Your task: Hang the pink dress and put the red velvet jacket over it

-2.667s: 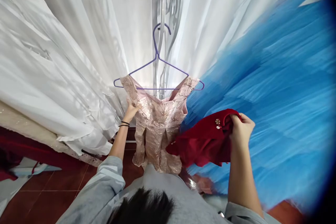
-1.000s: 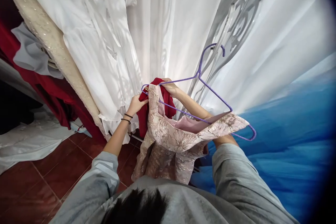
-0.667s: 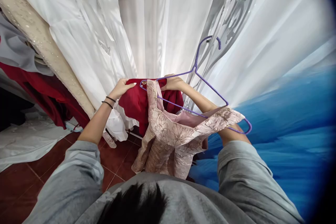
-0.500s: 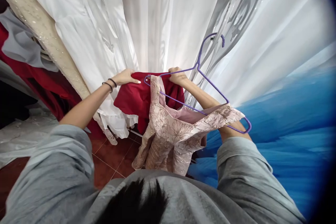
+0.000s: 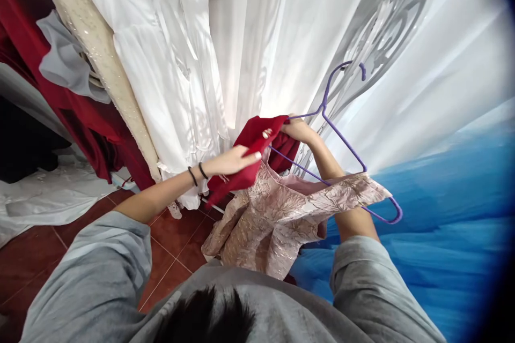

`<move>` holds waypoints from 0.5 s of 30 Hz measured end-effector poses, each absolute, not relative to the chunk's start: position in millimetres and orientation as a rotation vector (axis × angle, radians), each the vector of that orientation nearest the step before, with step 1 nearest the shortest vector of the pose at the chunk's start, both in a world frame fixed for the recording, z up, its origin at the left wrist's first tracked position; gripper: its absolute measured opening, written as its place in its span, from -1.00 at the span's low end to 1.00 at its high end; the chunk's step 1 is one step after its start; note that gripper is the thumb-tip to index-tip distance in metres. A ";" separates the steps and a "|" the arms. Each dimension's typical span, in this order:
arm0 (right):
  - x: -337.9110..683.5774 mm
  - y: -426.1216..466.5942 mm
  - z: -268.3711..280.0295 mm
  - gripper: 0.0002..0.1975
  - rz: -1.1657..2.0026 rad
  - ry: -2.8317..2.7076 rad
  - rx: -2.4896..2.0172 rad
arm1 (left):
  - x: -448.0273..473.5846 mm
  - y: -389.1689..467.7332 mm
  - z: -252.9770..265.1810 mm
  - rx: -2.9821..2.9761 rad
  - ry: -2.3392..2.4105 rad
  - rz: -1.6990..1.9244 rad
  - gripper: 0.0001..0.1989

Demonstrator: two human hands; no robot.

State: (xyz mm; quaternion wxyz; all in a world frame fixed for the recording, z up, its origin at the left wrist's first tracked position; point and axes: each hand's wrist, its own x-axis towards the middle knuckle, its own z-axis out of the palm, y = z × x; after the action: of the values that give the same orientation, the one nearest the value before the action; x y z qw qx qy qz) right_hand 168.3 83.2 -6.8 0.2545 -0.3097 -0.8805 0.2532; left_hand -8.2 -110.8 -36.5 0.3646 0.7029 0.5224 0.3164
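Note:
A red cloth garment (image 5: 257,136) with small shiny ornaments is stretched between my hands, draped over the left shoulder of a pink floral dress (image 5: 277,214). The dress hangs on a purple hanger (image 5: 341,136), whose hook points up and right. My left hand (image 5: 231,162) pinches the red garment at its near side, thumb on top. My right hand (image 5: 300,129) grips the garment's far right edge, beside the hanger's arm; its fingertips are partly hidden. My right forearm passes behind the dress's other shoulder and the hanger.
White dresses (image 5: 153,59) and a beaded cream garment (image 5: 92,48) hang at left, beside red clothes (image 5: 80,112). A grey ornate metal frame (image 5: 386,27) stands before the white curtain (image 5: 281,21). Blue tulle (image 5: 442,225) fills the right. Below lies a red tiled floor (image 5: 173,246).
My left hand has moved right and down, folding the red garment over the dress's shoulder strap, which it now covers. The hanger and dress sit slightly farther right in view.

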 end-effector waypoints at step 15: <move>214.2 63.2 -12.6 -0.87 0.790 -2.405 -0.993 | -70.7 24.9 -107.4 1.567 1.313 1.395 -0.61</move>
State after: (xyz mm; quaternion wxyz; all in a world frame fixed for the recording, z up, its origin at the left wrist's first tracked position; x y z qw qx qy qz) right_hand 214.2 63.2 -12.6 0.2097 -0.3570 -0.8647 0.2842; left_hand -70.7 24.9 -107.4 0.3270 0.5983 0.5015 0.5326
